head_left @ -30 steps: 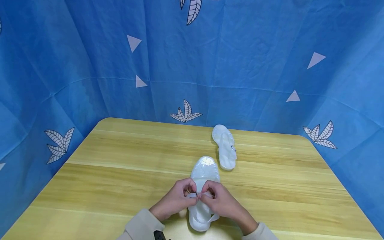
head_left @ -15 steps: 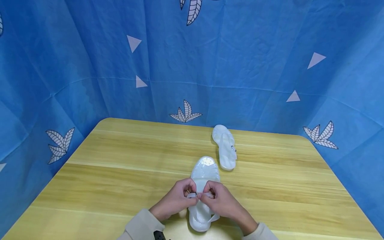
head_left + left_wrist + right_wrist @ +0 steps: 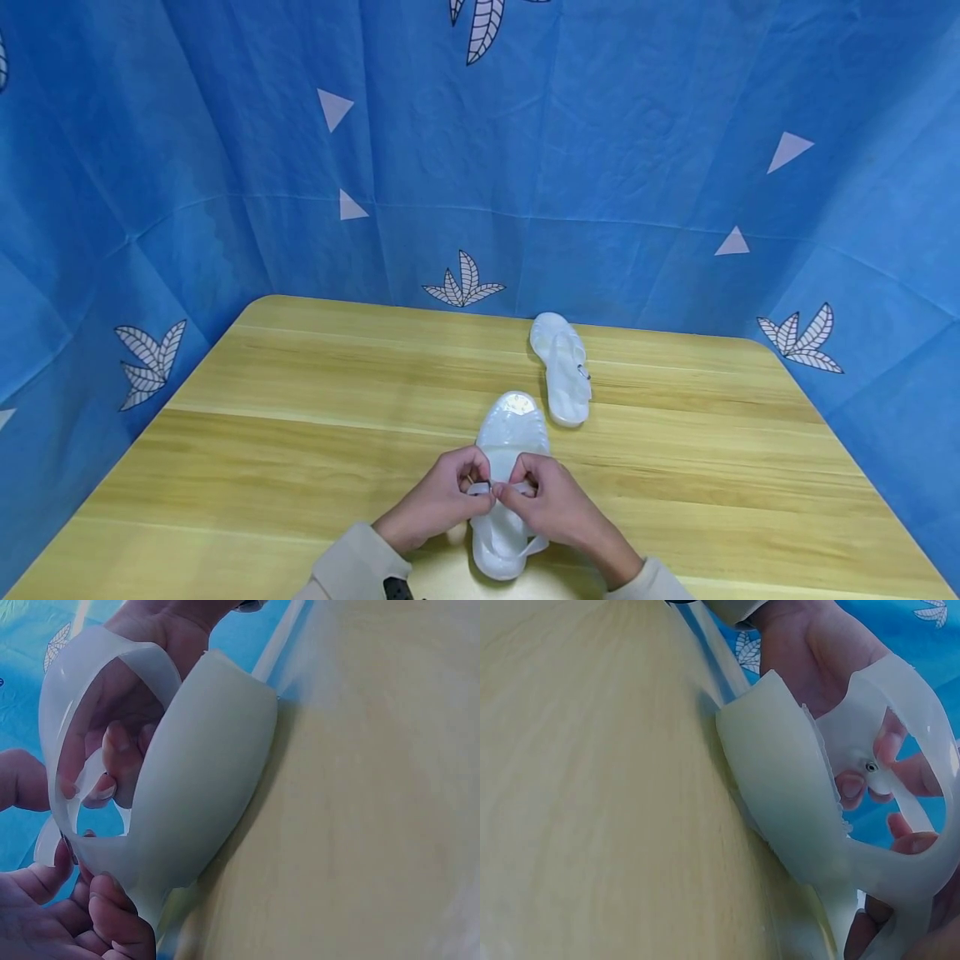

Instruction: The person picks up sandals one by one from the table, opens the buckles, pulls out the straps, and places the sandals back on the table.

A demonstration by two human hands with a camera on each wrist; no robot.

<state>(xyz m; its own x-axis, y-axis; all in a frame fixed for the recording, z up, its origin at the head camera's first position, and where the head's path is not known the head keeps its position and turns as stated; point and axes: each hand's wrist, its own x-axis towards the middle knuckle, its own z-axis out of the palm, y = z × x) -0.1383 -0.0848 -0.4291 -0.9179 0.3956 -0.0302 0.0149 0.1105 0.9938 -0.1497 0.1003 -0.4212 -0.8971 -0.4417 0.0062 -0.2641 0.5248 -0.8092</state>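
Near sandal (image 3: pixel 513 429) on table (image 3: pixel 300 467), strap (image 3: pixel 478 488) pinched by both hands.
I log: left hand (image 3: pixel 431 504) grips strap at sandal's left; right hand (image 3: pixel 555 504), same, at its right; second sandal (image 3: pixel 567 375) beyond, rightward.

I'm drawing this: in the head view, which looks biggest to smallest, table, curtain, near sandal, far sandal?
Curtain
Table
Near sandal
Far sandal
The sandals' true sizes are unsure, because one is closer.
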